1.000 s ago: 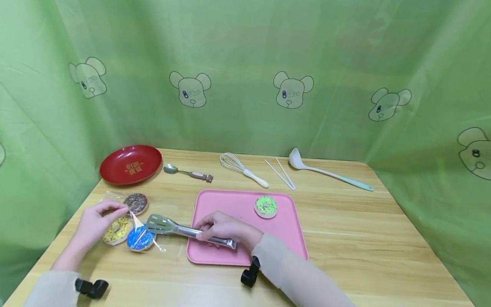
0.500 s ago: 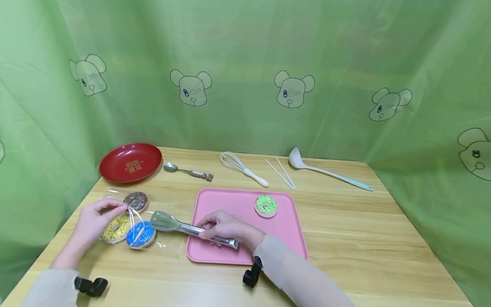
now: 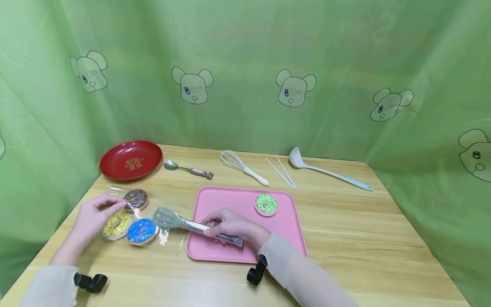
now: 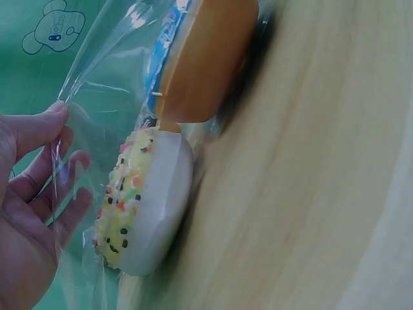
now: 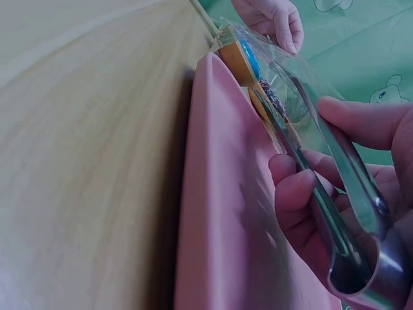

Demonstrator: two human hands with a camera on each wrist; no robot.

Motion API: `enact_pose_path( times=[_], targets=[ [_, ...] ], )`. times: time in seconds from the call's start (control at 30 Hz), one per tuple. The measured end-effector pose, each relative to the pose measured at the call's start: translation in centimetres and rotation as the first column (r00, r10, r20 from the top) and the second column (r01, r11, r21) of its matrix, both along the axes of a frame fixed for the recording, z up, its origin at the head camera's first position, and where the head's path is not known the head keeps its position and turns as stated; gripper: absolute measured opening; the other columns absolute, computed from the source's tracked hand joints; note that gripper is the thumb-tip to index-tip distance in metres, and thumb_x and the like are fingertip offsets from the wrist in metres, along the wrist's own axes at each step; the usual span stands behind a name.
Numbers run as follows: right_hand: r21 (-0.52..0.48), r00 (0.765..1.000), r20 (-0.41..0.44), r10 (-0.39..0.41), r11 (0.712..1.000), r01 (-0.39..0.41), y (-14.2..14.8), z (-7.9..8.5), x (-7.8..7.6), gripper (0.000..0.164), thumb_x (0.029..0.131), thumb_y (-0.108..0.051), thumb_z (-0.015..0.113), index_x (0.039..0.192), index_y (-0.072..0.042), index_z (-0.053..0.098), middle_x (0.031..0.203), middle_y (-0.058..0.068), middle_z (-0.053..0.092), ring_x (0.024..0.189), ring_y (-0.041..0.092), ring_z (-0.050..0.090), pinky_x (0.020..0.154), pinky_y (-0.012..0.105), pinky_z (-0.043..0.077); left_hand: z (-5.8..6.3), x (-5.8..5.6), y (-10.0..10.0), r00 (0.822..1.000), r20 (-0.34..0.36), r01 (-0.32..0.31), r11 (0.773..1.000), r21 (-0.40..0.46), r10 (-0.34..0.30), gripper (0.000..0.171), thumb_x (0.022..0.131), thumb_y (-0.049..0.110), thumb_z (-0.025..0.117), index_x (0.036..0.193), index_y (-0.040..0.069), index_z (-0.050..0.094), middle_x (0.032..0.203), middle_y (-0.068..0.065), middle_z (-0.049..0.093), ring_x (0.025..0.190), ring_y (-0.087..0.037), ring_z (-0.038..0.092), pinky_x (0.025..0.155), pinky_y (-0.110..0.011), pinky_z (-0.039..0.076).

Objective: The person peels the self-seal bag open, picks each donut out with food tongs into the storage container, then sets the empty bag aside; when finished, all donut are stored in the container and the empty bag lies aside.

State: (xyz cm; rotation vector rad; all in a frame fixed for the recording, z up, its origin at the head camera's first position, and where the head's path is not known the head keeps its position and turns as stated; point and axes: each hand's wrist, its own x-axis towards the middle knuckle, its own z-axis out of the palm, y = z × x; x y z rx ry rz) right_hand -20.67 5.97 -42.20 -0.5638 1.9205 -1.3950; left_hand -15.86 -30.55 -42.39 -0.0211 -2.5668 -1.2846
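My left hand pinches the edge of a clear plastic bag between thumb and fingertips. At the bag are a yellow sprinkled doughnut, a blue doughnut and a chocolate doughnut; the film seems to wrap them, though its outline is hard to see. Metal tongs are held in my right hand, thumb on one arm and fingers on the other. The tong arms stand apart, and their tips point left beside the blue doughnut. Whether the tips touch the film cannot be told.
Under my right hand lies a pink tray bearing a green doughnut. Behind are a red plate, a spoon, a whisk, two white sticks and a ladle. Green curtains surround the table.
The tongs and my right hand have shifted slightly right, away from the blue doughnut. My left hand has edged slightly left, still pinching the bag. Film creases over the blue doughnut have flattened.
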Motion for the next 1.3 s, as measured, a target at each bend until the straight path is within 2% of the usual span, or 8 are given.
enact_pose_path(
  times=[0.2,0.43,0.63,0.97,1.3],
  targets=[
    [-0.015,1.000,-0.001,0.001,1.000,-0.001,0.9,-0.1,-0.2,0.032,0.080,-0.008,0.069,0.112,-0.004,0.064,0.080,0.010,0.063,0.053,0.015,0.053,0.046,0.024,0.046,0.0,0.1,-0.3,1.000,-0.017,-0.008,1.000,0.003,0.008,0.029,0.088,0.027,0.065,0.103,0.003,0.065,0.094,0.011,0.065,0.086,0.006,0.053,0.074,-0.009,0.042],
    [-0.039,1.000,-0.006,-0.003,0.999,0.003,3.5,0.5,-0.3,0.033,0.082,-0.011,0.068,0.114,-0.004,0.063,0.079,0.009,0.061,0.054,0.015,0.053,0.047,0.024,0.046,0.4,0.2,-0.2,0.999,-0.054,-0.010,1.000,0.019,0.011,0.027,0.088,0.023,0.066,0.101,0.000,0.064,0.089,0.012,0.065,0.082,0.005,0.054,0.071,-0.008,0.043],
    [-0.031,0.999,-0.011,-0.031,0.999,0.030,4.9,0.4,-0.4,0.033,0.083,-0.011,0.066,0.115,-0.003,0.062,0.080,0.010,0.060,0.054,0.016,0.053,0.046,0.025,0.046,0.4,0.1,-0.2,0.998,-0.054,-0.015,1.000,0.011,0.016,0.027,0.088,0.023,0.065,0.100,-0.001,0.064,0.088,0.011,0.064,0.081,0.006,0.054,0.071,-0.008,0.043],
    [-0.002,0.998,-0.041,-0.044,0.999,0.044,4.0,-0.1,-0.3,0.031,0.082,-0.008,0.068,0.112,-0.002,0.064,0.079,0.007,0.059,0.053,0.014,0.053,0.046,0.023,0.046,0.2,0.0,0.1,0.998,-0.064,-0.006,1.000,0.024,0.008,0.024,0.088,0.021,0.066,0.099,-0.001,0.064,0.088,0.012,0.064,0.081,0.006,0.055,0.072,-0.007,0.042],
    [0.025,0.997,-0.072,-0.019,0.999,0.020,2.2,0.1,-0.2,0.028,0.082,-0.010,0.069,0.109,-0.009,0.066,0.077,0.007,0.061,0.054,0.015,0.053,0.046,0.024,0.046,0.4,0.1,0.2,0.998,-0.054,-0.012,1.000,0.028,0.013,0.024,0.088,0.020,0.066,0.100,-0.001,0.064,0.088,0.010,0.065,0.080,0.005,0.055,0.072,-0.007,0.043]
  ],
)
